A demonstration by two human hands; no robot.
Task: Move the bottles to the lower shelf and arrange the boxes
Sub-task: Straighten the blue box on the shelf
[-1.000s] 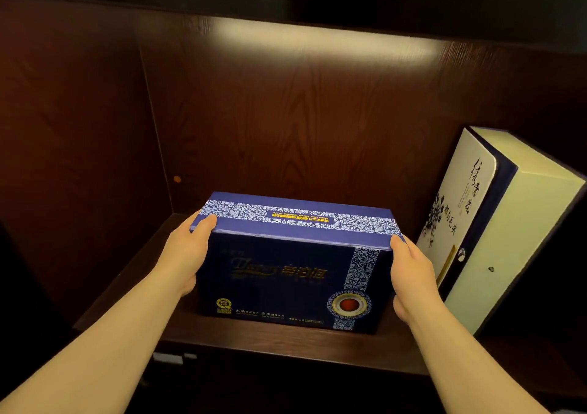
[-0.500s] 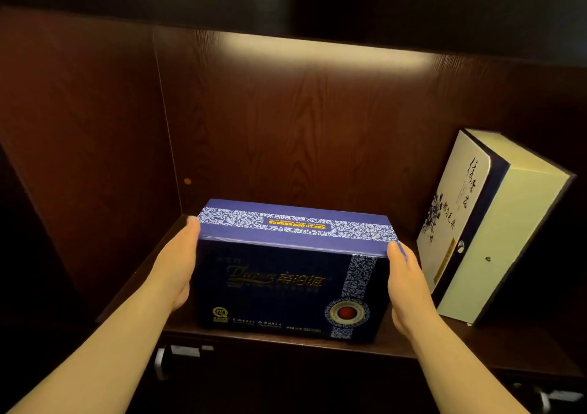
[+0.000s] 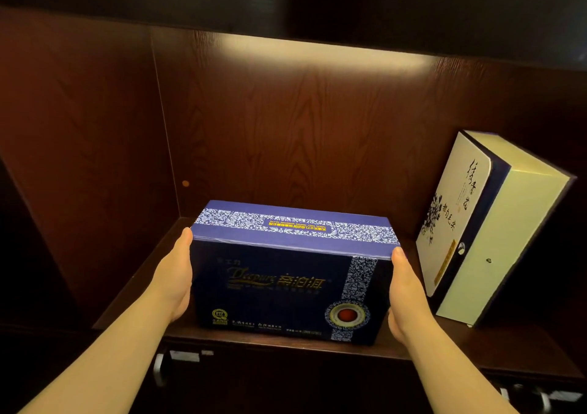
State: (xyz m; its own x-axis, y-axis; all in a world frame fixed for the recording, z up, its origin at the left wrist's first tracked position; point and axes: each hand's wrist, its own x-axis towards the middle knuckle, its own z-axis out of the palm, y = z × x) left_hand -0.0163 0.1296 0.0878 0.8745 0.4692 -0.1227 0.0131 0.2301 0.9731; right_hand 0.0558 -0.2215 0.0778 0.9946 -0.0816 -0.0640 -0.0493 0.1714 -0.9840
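A dark blue box [image 3: 279, 283] with a white floral band and gold lettering stands on the dark wooden shelf [image 3: 508, 347], near its front edge. My left hand [image 3: 173, 278] presses flat against its left end and my right hand [image 3: 406, 289] against its right end, so the box is held between both palms. To the right, a cream and navy box [image 3: 505, 242] with black calligraphy stands upright and leans to the right. No bottles are in sight.
The shelf's left side wall [image 3: 79, 159] and the lit wooden back panel [image 3: 301, 127] close in the compartment. Below the shelf's front edge are metal handles [image 3: 158, 366] on dark cabinet fronts.
The box sits a little further from the left wall and lower in view as my head moved back; both hands have slid from gripping the top corners to lying flat on its ends.
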